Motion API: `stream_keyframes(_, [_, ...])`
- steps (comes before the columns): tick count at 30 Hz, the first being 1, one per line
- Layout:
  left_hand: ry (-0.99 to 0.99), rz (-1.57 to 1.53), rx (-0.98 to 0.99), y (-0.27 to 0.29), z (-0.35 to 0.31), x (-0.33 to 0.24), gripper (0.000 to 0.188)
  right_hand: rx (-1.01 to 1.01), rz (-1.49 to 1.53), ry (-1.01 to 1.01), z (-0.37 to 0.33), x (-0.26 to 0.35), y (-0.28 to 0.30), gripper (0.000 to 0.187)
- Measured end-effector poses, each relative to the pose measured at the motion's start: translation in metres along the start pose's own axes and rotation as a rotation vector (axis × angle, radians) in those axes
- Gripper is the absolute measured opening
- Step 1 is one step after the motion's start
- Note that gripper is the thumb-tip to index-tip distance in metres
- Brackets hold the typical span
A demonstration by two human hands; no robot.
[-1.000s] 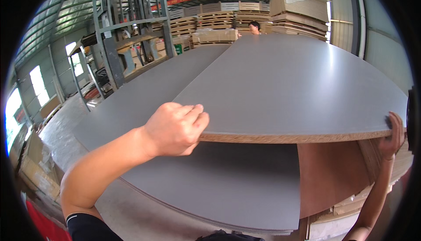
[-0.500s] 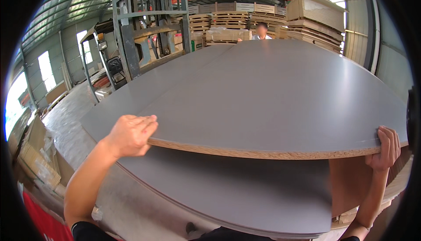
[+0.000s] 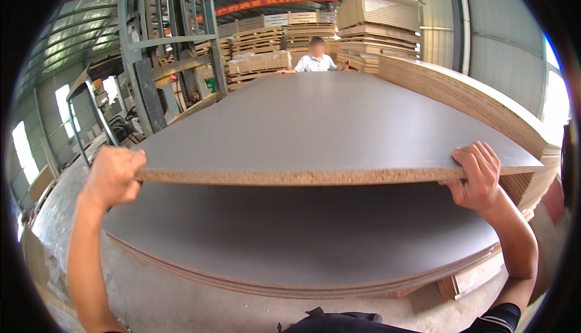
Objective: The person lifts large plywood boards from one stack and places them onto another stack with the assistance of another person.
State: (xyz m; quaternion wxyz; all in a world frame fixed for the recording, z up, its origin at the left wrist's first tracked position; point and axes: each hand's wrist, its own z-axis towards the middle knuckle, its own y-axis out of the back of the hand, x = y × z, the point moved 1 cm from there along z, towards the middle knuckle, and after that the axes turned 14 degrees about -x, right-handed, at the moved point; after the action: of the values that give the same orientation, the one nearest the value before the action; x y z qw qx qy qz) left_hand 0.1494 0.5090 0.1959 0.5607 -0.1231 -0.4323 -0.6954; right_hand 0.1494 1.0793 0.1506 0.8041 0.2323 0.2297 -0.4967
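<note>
Both my hands grip the near edge of a large grey-faced particleboard sheet (image 3: pixel 302 121), whose raw brown edge faces me. At the near left corner, my left hand (image 3: pixel 112 177) is closed round the edge. Toward the right end of that edge, my right hand (image 3: pixel 475 172) has its fingers on top and its thumb underneath. The sheet's near end is raised over a stack of similar grey boards (image 3: pixel 290 236), with a dark gap between. At the far end stands another person (image 3: pixel 316 60) in a light shirt, hands by the sheet's far edge.
A forklift (image 3: pixel 172 54) stands at the left beyond the sheet. To the right lies a long stack of pale boards (image 3: pixel 466 94). Tall stacks of panels (image 3: pixel 378 24) rise at the back. Below the grey stack, a wooden support (image 3: pixel 475 281) rests on the concrete floor (image 3: pixel 200 290).
My view has turned to the right. The held sheet now lies squarer over the stack, its near edge more level. The far person shows more, and the pale stack at right has come into view.
</note>
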Motion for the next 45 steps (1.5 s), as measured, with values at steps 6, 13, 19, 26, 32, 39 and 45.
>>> stream_keyframes(6, [0.174,-0.124,0.169,-0.028,-0.018,0.005,0.031,0.072,0.014,-0.003,0.021,0.027,-0.005,0.042])
stream_keyframes(13, [0.731,-0.456,0.171,0.017,-0.031,-0.028,0.084,0.393,0.075,-0.458,-0.026,-0.031,0.037,0.035])
stream_keyframes(19, [0.47,-0.562,0.137,-0.036,-0.009,-0.211,0.075,0.919,-0.591,-1.107,-0.232,-0.15,0.136,0.064])
stream_keyframes(26, [0.524,-0.371,-0.191,-0.08,-0.029,-0.238,0.06,1.022,-0.492,-1.546,-0.274,-0.166,0.128,0.08])
stream_keyframes(32, [0.467,-0.312,-0.3,-0.082,-0.026,-0.24,0.053,0.941,-0.489,-1.603,-0.29,-0.188,0.136,0.068])
stream_keyframes(39, [0.451,-0.287,-0.362,-0.086,-0.03,-0.243,0.05,1.09,-0.595,-1.34,-0.237,-0.131,0.124,0.072])
stream_keyframes(45, [0.448,-0.239,-0.395,-0.091,-0.032,-0.24,0.046,1.19,-0.586,-1.222,-0.169,-0.058,0.103,0.073])
